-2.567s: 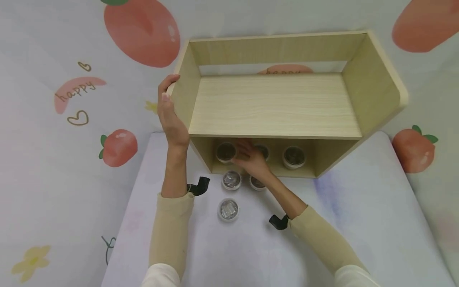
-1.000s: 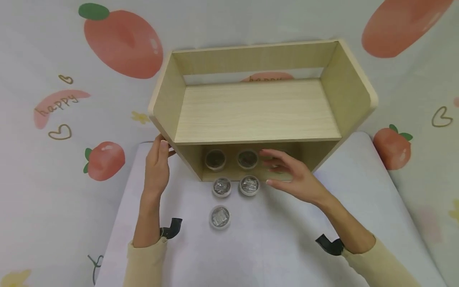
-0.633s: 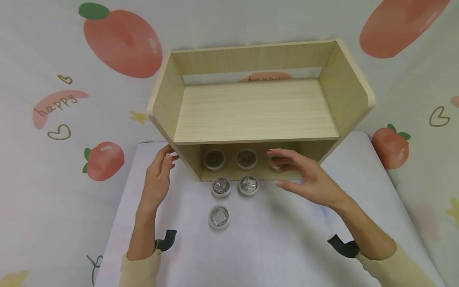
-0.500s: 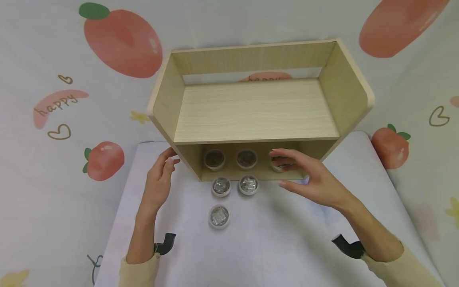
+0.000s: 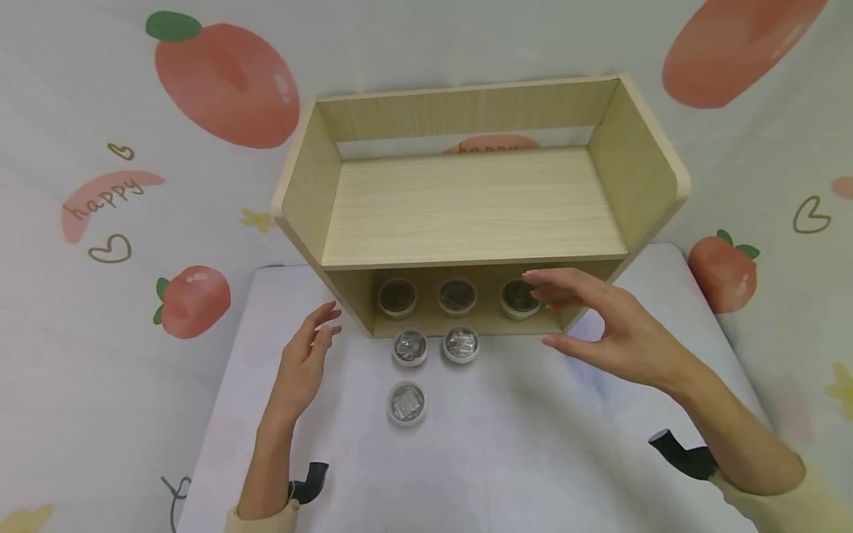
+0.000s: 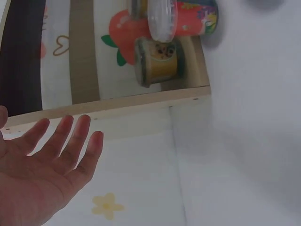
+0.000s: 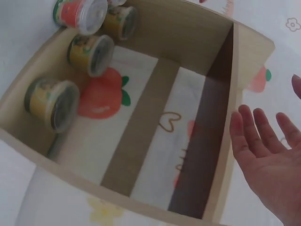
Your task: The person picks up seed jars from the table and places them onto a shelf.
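Observation:
A pale wooden two-tier shelf [image 5: 476,203] stands at the back of the table. Three dark-topped tubs line its lower compartment: a left tub [image 5: 397,297], a middle tub [image 5: 457,297] and a right tub [image 5: 519,299]. Yellow labels show on them in the right wrist view, as on this tub [image 7: 52,104]. My right hand [image 5: 613,329] is spread, its fingertips overlapping the right tub's edge in the head view and holding nothing. Beside the shelf's lower left side, my left hand [image 5: 303,366] hangs empty with relaxed fingers.
In front of the shelf stand three clear-lidded tubs: one on the left [image 5: 409,347], one on the right [image 5: 460,344] and one nearer [image 5: 406,403]. A red label shows on one tub [image 6: 190,19] in the left wrist view. A fruit-printed cloth [image 5: 133,66] hangs behind.
My left hand has come down from the shelf's upper left side and off it. The right hand has left the compartment's left part, moved right and drawn back from the right tub, now more exposed.

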Demonstrator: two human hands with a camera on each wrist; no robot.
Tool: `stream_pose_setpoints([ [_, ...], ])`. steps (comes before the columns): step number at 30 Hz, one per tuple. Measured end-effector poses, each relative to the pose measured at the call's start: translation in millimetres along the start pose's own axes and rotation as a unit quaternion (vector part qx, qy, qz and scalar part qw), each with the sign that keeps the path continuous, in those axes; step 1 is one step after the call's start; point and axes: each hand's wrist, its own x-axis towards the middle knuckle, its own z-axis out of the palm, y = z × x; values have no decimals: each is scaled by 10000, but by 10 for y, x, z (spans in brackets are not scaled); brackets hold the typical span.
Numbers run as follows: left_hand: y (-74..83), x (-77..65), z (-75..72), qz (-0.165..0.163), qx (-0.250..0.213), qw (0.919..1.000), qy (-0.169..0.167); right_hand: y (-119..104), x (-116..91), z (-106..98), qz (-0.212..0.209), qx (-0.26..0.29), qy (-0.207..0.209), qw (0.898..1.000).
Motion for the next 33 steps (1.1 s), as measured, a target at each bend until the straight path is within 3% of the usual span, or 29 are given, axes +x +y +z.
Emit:
stream_pose_setpoints([
  [4, -176, -20, 77, 233, 66, 9997, 57, -24, 7, -62, -129, -145, -74, 9998],
  [9, -39, -137, 178, 777, -116, 9967, 185, -111, 35, -121, -330, -286, -120, 9990],
  [15, -33, -241, 272, 846, -178, 9957, 324, -124, 35, -193, -570, -418, -110, 9974],
  [19, -72, -269, 321, 869, -127, 9959, 231, -126, 45, -249, -868, -508, -29, 9949],
  [26, -144, -296, 435, 957, -83, 9953, 96, -129, 81, -345, -1487, -204, 339, 9881],
  [33, -218, -356, 537, 1067, 21, 9942, -134, -132, 45, -497, -1561, -293, 601, 9855],
])
